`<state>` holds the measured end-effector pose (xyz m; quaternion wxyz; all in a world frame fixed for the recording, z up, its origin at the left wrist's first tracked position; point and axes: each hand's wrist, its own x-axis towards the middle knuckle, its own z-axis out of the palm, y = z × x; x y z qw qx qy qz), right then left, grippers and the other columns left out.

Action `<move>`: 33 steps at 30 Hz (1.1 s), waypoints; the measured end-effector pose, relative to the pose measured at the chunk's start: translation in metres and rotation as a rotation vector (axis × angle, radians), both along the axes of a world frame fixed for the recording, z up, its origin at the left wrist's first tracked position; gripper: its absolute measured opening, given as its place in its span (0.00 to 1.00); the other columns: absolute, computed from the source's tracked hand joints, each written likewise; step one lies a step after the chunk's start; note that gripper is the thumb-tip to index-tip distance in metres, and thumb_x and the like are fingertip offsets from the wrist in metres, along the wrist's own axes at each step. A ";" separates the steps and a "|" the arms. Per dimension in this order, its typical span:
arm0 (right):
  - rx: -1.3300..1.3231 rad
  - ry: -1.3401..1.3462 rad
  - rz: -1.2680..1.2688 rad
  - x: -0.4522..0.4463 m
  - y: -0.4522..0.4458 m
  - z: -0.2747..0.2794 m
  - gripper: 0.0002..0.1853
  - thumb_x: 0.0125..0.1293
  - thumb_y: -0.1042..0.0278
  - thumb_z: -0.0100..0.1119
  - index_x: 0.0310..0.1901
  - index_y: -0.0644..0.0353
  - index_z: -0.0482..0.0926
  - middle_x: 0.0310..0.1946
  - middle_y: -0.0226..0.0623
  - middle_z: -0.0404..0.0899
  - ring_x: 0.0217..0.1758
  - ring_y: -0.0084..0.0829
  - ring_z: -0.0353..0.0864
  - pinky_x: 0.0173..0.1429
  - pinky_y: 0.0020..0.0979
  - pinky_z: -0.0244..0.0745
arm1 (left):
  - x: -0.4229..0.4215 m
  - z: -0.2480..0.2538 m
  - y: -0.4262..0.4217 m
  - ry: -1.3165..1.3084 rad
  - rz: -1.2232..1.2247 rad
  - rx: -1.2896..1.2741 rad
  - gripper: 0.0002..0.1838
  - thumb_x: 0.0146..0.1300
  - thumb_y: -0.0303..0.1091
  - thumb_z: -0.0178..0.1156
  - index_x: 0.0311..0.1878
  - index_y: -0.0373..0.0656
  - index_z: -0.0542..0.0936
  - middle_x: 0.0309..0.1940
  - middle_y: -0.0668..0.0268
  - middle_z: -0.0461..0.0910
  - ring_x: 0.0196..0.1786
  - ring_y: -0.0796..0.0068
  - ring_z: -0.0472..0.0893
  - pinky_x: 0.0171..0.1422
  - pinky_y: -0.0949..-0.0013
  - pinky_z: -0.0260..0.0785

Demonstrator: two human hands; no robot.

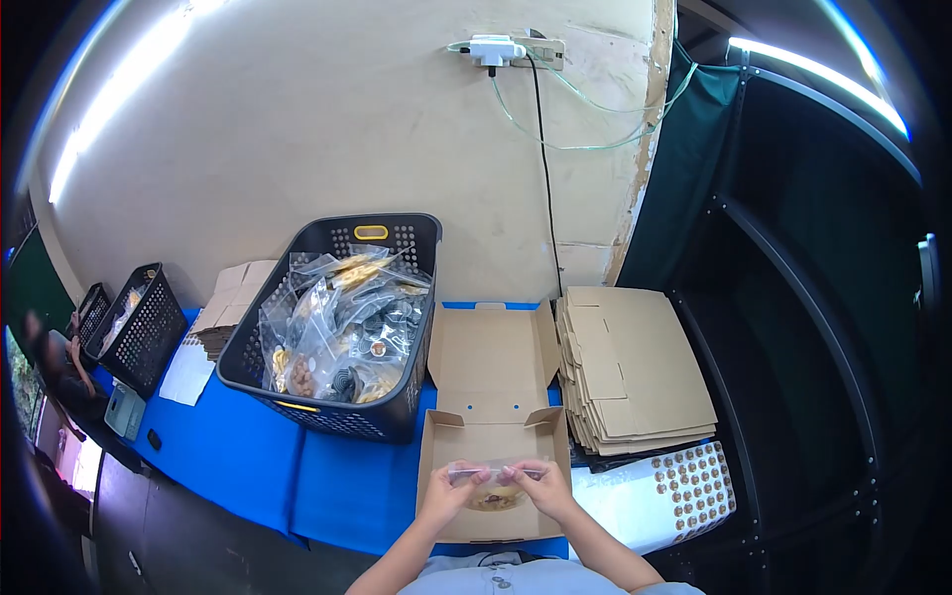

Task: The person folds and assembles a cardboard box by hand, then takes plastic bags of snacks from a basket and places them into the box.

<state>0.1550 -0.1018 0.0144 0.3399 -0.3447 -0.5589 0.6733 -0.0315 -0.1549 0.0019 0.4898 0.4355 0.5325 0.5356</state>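
Both my hands pinch the top edge of a clear plastic bag with some brownish-yellow contents at its bottom. My left hand grips it on one side, and my right hand grips it on the other, thumbs close together. The bag hangs over an opened cardboard box, whose lid is folded back toward the wall. What exactly is inside the bag is too small to make out.
A black basket full of filled clear bags stands left of the box. Flattened cardboard boxes are stacked to the right, near a sheet of round stickers. Blue cloth covers the table. Another person is at far left.
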 end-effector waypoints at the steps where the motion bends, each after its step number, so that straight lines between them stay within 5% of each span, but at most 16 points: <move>1: -0.002 0.000 -0.001 0.002 0.001 0.005 0.12 0.68 0.65 0.58 0.41 0.67 0.82 0.38 0.36 0.84 0.45 0.23 0.80 0.53 0.25 0.73 | 0.001 0.002 -0.001 0.025 0.017 0.042 0.11 0.61 0.35 0.65 0.40 0.37 0.84 0.33 0.66 0.84 0.39 0.79 0.81 0.50 0.74 0.70; 4: 0.099 -0.114 0.040 0.010 0.009 0.018 0.17 0.71 0.59 0.53 0.42 0.67 0.83 0.36 0.35 0.84 0.46 0.25 0.80 0.56 0.29 0.72 | 0.003 0.010 -0.002 -0.079 -0.019 0.069 0.13 0.66 0.39 0.60 0.42 0.37 0.84 0.36 0.66 0.84 0.42 0.79 0.80 0.53 0.73 0.68; 11: 0.199 -0.149 0.292 0.022 0.011 0.040 0.24 0.77 0.55 0.37 0.58 0.65 0.74 0.55 0.41 0.76 0.61 0.31 0.71 0.67 0.33 0.62 | -0.017 0.012 0.000 -0.327 -0.178 0.003 0.17 0.72 0.40 0.51 0.42 0.38 0.83 0.39 0.64 0.83 0.50 0.77 0.77 0.63 0.71 0.61; 14: 0.304 -0.187 0.208 0.019 0.008 0.038 0.25 0.77 0.55 0.34 0.63 0.64 0.69 0.57 0.41 0.73 0.63 0.32 0.68 0.68 0.34 0.59 | -0.023 -0.004 0.008 -0.357 -0.194 -0.029 0.17 0.72 0.39 0.50 0.54 0.37 0.76 0.53 0.60 0.78 0.55 0.73 0.74 0.64 0.68 0.60; 16: 0.361 -0.185 0.128 0.014 0.005 0.036 0.26 0.77 0.54 0.33 0.65 0.63 0.67 0.57 0.41 0.71 0.63 0.34 0.68 0.68 0.35 0.59 | -0.013 0.007 0.008 -0.097 0.159 0.221 0.29 0.70 0.44 0.53 0.67 0.39 0.59 0.68 0.57 0.61 0.62 0.69 0.67 0.65 0.64 0.60; 17: 0.408 -0.190 0.040 0.011 0.004 0.036 0.24 0.77 0.56 0.34 0.66 0.62 0.66 0.56 0.42 0.70 0.63 0.36 0.67 0.68 0.34 0.58 | -0.017 0.010 0.003 -0.039 0.058 0.167 0.41 0.66 0.48 0.57 0.71 0.41 0.47 0.73 0.57 0.47 0.70 0.62 0.59 0.70 0.60 0.56; 20: 0.585 -0.160 -0.010 -0.005 -0.006 0.042 0.23 0.76 0.59 0.37 0.67 0.60 0.64 0.56 0.43 0.67 0.62 0.38 0.66 0.68 0.35 0.58 | 0.010 0.018 -0.009 0.161 -0.231 0.230 0.49 0.60 0.50 0.64 0.73 0.40 0.45 0.73 0.54 0.47 0.74 0.58 0.52 0.74 0.58 0.50; 23: 0.738 -0.051 0.041 -0.015 -0.009 0.045 0.27 0.74 0.55 0.43 0.68 0.61 0.63 0.57 0.43 0.66 0.61 0.37 0.66 0.65 0.35 0.62 | 0.034 0.024 -0.013 0.238 -0.171 0.460 0.55 0.55 0.48 0.68 0.75 0.43 0.42 0.75 0.56 0.44 0.76 0.57 0.49 0.75 0.57 0.47; 25: 0.761 0.023 0.048 -0.014 -0.006 0.042 0.31 0.71 0.51 0.48 0.68 0.63 0.62 0.57 0.44 0.65 0.61 0.37 0.67 0.63 0.35 0.64 | 0.033 0.031 -0.015 0.186 -0.123 0.437 0.51 0.56 0.46 0.68 0.74 0.43 0.47 0.74 0.57 0.48 0.75 0.58 0.52 0.75 0.57 0.49; 27: 0.539 -0.094 0.106 -0.009 0.001 0.036 0.36 0.62 0.52 0.63 0.67 0.62 0.63 0.57 0.42 0.64 0.61 0.37 0.66 0.62 0.36 0.66 | 0.033 0.031 -0.016 0.132 -0.077 0.411 0.48 0.56 0.44 0.69 0.74 0.43 0.51 0.74 0.57 0.52 0.74 0.58 0.56 0.74 0.57 0.51; 28: 0.539 -0.094 0.106 -0.010 0.000 0.039 0.36 0.62 0.52 0.63 0.67 0.62 0.63 0.57 0.42 0.64 0.61 0.37 0.66 0.62 0.36 0.66 | 0.033 0.027 -0.016 0.108 -0.073 0.363 0.39 0.59 0.42 0.66 0.70 0.43 0.60 0.70 0.57 0.60 0.71 0.59 0.61 0.73 0.59 0.53; 30: 0.694 -0.291 -0.346 -0.016 -0.004 0.054 0.35 0.55 0.56 0.71 0.62 0.63 0.69 0.54 0.42 0.67 0.56 0.36 0.69 0.61 0.34 0.66 | 0.032 0.028 -0.016 0.086 -0.069 0.318 0.30 0.62 0.40 0.64 0.66 0.42 0.69 0.66 0.57 0.67 0.68 0.59 0.67 0.72 0.60 0.56; 31: 0.672 -0.141 -0.532 -0.025 -0.005 0.064 0.31 0.51 0.60 0.74 0.55 0.64 0.74 0.50 0.40 0.73 0.55 0.33 0.71 0.60 0.33 0.67 | 0.031 0.031 -0.019 0.059 -0.038 0.248 0.24 0.64 0.39 0.61 0.62 0.41 0.73 0.61 0.56 0.72 0.65 0.59 0.70 0.70 0.60 0.58; 33: 0.502 -0.082 -0.333 -0.016 0.008 0.047 0.28 0.51 0.61 0.75 0.52 0.63 0.76 0.48 0.39 0.75 0.53 0.30 0.73 0.59 0.32 0.68 | 0.025 0.030 -0.021 0.031 -0.008 0.174 0.19 0.67 0.37 0.59 0.59 0.40 0.77 0.56 0.55 0.77 0.63 0.59 0.73 0.69 0.61 0.59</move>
